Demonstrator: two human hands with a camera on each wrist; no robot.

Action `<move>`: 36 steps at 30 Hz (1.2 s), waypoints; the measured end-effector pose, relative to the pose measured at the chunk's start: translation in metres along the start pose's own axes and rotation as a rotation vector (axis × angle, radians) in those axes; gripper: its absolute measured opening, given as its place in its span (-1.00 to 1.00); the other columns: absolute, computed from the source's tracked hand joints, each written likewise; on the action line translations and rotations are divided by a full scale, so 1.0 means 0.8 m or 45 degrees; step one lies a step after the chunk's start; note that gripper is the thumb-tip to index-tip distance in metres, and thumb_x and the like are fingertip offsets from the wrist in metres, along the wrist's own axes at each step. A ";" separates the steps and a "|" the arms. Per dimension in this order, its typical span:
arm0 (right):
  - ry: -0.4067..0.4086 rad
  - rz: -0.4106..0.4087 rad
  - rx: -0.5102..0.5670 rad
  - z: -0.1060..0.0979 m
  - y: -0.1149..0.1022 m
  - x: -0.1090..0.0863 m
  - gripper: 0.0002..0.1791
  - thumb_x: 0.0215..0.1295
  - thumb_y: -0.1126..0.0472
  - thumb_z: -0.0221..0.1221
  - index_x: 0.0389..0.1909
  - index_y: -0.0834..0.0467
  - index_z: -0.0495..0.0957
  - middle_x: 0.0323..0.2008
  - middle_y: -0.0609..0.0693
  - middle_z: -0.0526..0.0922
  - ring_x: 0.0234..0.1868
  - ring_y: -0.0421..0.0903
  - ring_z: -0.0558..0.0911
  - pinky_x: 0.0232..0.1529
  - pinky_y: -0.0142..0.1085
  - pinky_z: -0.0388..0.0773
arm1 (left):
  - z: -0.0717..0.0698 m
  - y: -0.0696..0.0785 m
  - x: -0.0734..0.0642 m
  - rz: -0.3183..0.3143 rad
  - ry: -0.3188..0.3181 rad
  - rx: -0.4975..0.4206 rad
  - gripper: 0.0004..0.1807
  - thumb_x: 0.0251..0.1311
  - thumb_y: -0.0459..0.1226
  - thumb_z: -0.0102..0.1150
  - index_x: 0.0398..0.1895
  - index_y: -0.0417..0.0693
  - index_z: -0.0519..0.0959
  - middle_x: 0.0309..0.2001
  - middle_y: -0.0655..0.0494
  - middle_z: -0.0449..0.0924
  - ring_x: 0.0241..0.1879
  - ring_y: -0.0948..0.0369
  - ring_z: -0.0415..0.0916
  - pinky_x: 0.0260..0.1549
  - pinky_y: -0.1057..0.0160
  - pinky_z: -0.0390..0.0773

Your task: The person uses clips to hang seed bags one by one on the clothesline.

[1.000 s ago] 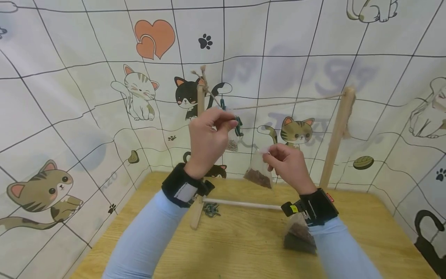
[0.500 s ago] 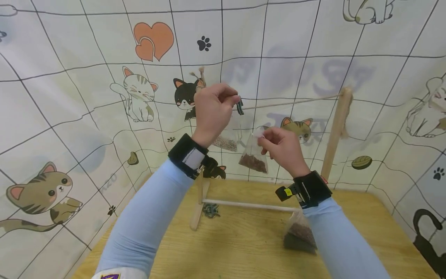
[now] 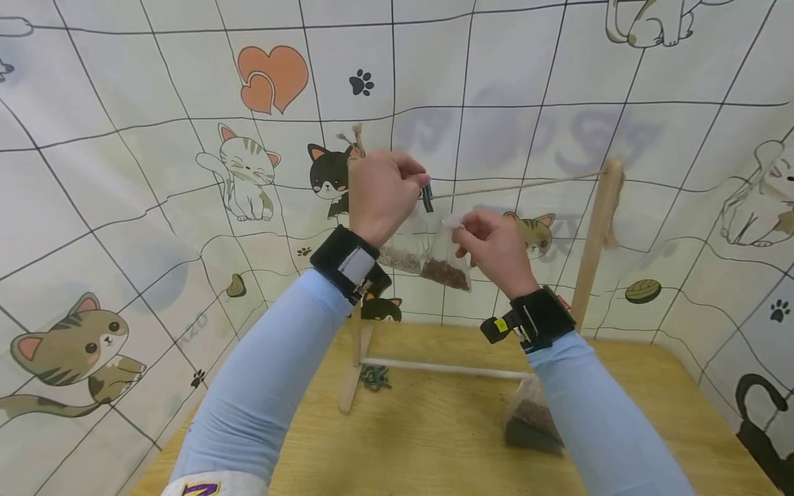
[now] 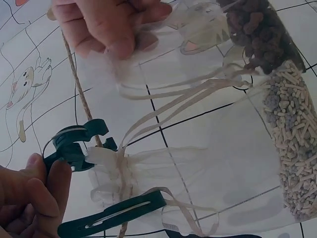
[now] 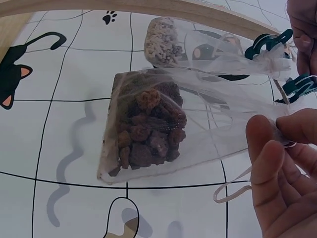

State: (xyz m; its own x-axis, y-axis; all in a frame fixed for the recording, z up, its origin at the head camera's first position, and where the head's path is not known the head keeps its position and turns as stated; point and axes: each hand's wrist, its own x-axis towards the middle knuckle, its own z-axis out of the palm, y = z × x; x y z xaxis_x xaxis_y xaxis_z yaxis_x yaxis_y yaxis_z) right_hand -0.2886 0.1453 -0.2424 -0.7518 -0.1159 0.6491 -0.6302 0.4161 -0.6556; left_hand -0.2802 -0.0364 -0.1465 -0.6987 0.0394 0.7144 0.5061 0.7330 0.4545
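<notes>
My left hand (image 3: 383, 196) pinches a green clothespin (image 4: 74, 148) at the rope (image 3: 527, 184); in the left wrist view the clothespin's jaws are spread beside the cord. Lower and to the right, my right hand (image 3: 499, 251) pinches the gathered top of a sheer drawstring pouch (image 5: 148, 129) of reddish-brown stones, which hangs just below the rope. Beside it, a second sheer pouch (image 4: 292, 144) with pale pellets hangs from the rope. Another green clothespin (image 4: 114, 213) clips its neck there. Pale ribbon ties dangle from the pouches.
The rope runs between wooden posts, the right one (image 3: 598, 241) fully visible in part. A white rod (image 3: 446, 369) crosses low down. On the wooden table (image 3: 403, 448) lie several green clothespins (image 3: 375, 377) and a bag (image 3: 532, 417) with dark contents. Cat-print cloth stands behind.
My left hand has risen with the clothespin to the rope. My right hand has moved up and left, bringing the pouch of reddish-brown stones beside the hanging one.
</notes>
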 end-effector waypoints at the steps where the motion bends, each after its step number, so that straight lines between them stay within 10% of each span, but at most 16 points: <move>1: 0.006 -0.004 0.000 0.000 -0.002 0.002 -0.80 0.24 0.08 0.15 -0.26 0.12 0.57 -0.46 0.03 0.63 -0.55 -0.14 0.60 -0.58 -0.24 0.50 | 0.000 0.000 0.000 -0.003 -0.006 0.006 -0.90 0.07 -0.14 0.24 -0.38 0.13 0.70 -0.42 0.29 0.68 -0.40 0.36 0.51 -0.05 0.33 0.29; 17: 0.075 -0.023 0.083 0.007 -0.019 0.025 -0.75 0.22 0.13 0.16 -0.17 0.21 0.57 -0.35 0.17 0.68 -0.52 -0.22 0.63 -0.51 -0.27 0.57 | 0.003 -0.002 -0.003 -0.078 -0.071 0.034 -0.88 0.07 -0.06 0.23 -0.34 0.23 0.69 -0.60 0.40 0.59 -0.54 0.44 0.47 0.15 0.24 0.11; 24: 0.056 -0.016 0.123 0.007 -0.022 0.029 -0.76 0.22 0.13 0.16 -0.19 0.21 0.56 -0.33 0.20 0.68 -0.48 -0.14 0.66 -0.50 -0.25 0.57 | 0.003 -0.001 -0.003 -0.067 -0.127 0.170 -0.83 0.10 0.04 0.18 -0.27 0.34 0.67 -0.56 0.48 0.60 -0.17 0.46 0.45 0.34 0.15 -0.33; 29: 0.055 0.024 0.150 0.006 -0.021 0.029 -0.77 0.23 0.15 0.16 -0.18 0.20 0.56 -0.33 0.17 0.68 -0.48 -0.13 0.66 -0.50 -0.25 0.58 | 0.004 0.001 -0.004 -0.161 -0.243 -0.147 -0.73 0.06 -0.11 0.28 -0.17 0.04 0.66 -0.35 0.23 0.67 -0.37 0.37 0.56 -0.14 0.38 0.46; 31: 0.053 0.033 0.163 0.006 -0.020 0.029 -0.77 0.23 0.16 0.15 -0.16 0.21 0.56 -0.32 0.18 0.68 -0.47 -0.11 0.66 -0.50 -0.25 0.58 | 0.004 0.002 -0.004 -0.197 -0.304 -0.291 -0.69 0.03 -0.20 0.31 -0.14 -0.09 0.63 -0.28 0.10 0.67 -0.49 0.30 0.58 -0.49 0.34 0.52; 36: 0.037 0.037 0.160 0.004 -0.016 0.029 -0.76 0.24 0.18 0.14 -0.13 0.21 0.56 -0.32 0.19 0.67 -0.46 -0.05 0.66 -0.50 -0.26 0.57 | -0.001 0.004 0.000 -0.183 -0.407 -0.300 -0.61 0.00 -0.24 0.32 -0.06 -0.14 0.57 -0.23 0.02 0.66 -0.56 0.28 0.58 -0.48 0.33 0.53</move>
State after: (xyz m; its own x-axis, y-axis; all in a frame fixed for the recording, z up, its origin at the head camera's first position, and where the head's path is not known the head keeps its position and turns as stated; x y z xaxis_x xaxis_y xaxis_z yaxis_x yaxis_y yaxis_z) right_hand -0.2982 0.1343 -0.2202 -0.7655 -0.0786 0.6386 -0.6288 0.3021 -0.7165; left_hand -0.2786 -0.0346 -0.1448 -0.8735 0.1843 0.4507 0.4681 0.5724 0.6732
